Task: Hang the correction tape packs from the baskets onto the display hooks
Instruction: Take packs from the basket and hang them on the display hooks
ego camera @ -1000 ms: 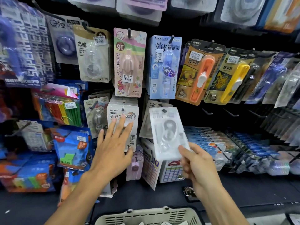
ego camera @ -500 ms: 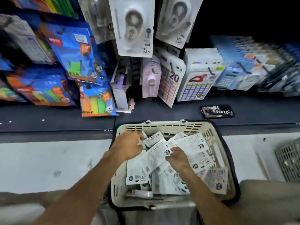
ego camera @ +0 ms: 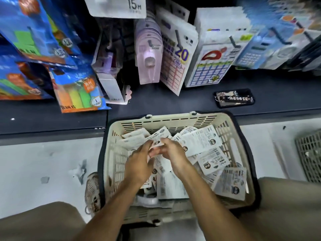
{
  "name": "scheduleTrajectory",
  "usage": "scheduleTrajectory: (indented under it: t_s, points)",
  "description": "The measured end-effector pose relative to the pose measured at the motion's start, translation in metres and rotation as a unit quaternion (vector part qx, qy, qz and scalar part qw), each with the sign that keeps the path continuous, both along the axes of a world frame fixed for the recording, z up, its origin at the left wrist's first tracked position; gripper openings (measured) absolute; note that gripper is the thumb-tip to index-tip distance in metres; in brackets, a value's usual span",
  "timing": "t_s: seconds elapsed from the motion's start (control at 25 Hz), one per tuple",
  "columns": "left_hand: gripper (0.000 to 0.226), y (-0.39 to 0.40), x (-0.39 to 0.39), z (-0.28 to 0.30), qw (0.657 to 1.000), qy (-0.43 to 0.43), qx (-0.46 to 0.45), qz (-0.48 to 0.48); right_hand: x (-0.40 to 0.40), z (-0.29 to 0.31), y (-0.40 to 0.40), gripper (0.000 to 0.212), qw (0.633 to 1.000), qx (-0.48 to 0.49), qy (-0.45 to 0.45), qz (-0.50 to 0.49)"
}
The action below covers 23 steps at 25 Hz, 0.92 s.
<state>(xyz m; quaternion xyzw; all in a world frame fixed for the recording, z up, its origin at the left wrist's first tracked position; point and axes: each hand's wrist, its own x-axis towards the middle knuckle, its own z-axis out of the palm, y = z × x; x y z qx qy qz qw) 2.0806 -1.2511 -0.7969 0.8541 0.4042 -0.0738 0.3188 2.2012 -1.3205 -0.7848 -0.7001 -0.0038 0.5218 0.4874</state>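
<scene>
— Picking, is that what is going on? One correction tape pack (ego camera: pixel 157 142) is sitting at the top of the pile in the cream basket (ego camera: pixel 173 119), and both hands are meeting on it.

— Yes. The left hand (ego camera: pixel 139 164) and the right hand (ego camera: pixel 172 153) are coming together over the heap, fingertips closing on that white card from either side. I am reading it as a pinch by both, though motion blur is hiding exactly which fingers are touching it.

— Why two hands for one small card?

— Probably because the loose packs (ego camera: pixel 206 146) are lying overlapped at all angles, so one hand is likely separating while the other is lifting.

— And the basket?

— It is resting on the floor right against the dark shelf ledge (ego camera: pixel 173 101), which is keeping the reach to the display short. A grey basket (ego camera: pixel 309 157) is sitting off to the right.

— The hooks?

— Stock above is hanging densely; a white card marked 15m (ego camera: pixel 118 6) is showing at the top edge.
</scene>
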Motion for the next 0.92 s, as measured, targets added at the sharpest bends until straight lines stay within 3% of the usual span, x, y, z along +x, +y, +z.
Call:
scheduleTrajectory:
  t_s: [0.04,0.08,0.16,0.2,0.24,0.28,0.4,0.48,0.6,0.68,0.76,0.84,0.92]
  points:
    - [0.053,0.003,0.001,0.000,0.999,-0.018,0.012,0.037,0.005,0.000,-0.004,0.042,0.999,0.002,-0.031,0.012]
    - [0.049,0.005,0.001,0.001,0.998,-0.023,0.004,0.062,0.013,-0.003,-0.008,0.043,0.989,-0.054,-0.132,0.037]
    - [0.055,0.005,0.000,0.000,0.995,-0.024,-0.049,0.081,0.032,-0.009,-0.021,0.055,0.898,-0.236,-0.341,0.144]
    - [0.058,0.003,-0.001,-0.001,0.994,-0.029,-0.069,0.080,0.038,-0.013,-0.027,0.066,0.861,-0.280,-0.380,0.190]
    - [0.059,0.000,-0.001,-0.003,0.992,-0.039,-0.085,0.079,0.041,-0.015,-0.029,0.067,0.848,-0.297,-0.385,0.211]
    - [0.057,-0.002,-0.002,-0.005,0.991,-0.050,-0.102,0.076,0.043,-0.019,-0.030,0.060,0.854,-0.297,-0.371,0.212]
    - [0.046,-0.007,-0.002,-0.010,0.981,-0.080,-0.160,0.075,0.048,-0.019,-0.031,0.033,0.959,-0.196,-0.182,0.089]
    - [0.039,-0.010,-0.004,-0.014,0.976,-0.100,-0.170,0.087,0.051,-0.012,-0.030,0.029,0.990,-0.100,-0.083,0.054]
    - [0.032,-0.009,-0.002,-0.011,0.953,-0.149,-0.241,0.106,0.051,0.003,-0.019,0.028,0.999,-0.011,0.018,-0.025]
    - [0.027,-0.004,0.002,0.003,0.915,-0.164,-0.349,0.121,0.049,0.011,-0.008,0.022,0.991,-0.016,0.100,-0.089]
    - [0.027,0.003,0.003,0.009,0.895,-0.173,-0.395,0.111,0.043,0.015,-0.003,0.024,0.977,-0.044,0.156,-0.135]
    - [0.039,0.004,0.002,0.009,0.880,-0.178,-0.428,0.106,0.035,0.014,-0.002,0.025,0.971,-0.069,0.162,-0.160]
    - [0.048,0.000,0.001,0.006,0.863,-0.160,-0.470,0.089,0.024,0.008,0.001,0.023,0.976,-0.111,0.081,-0.166]
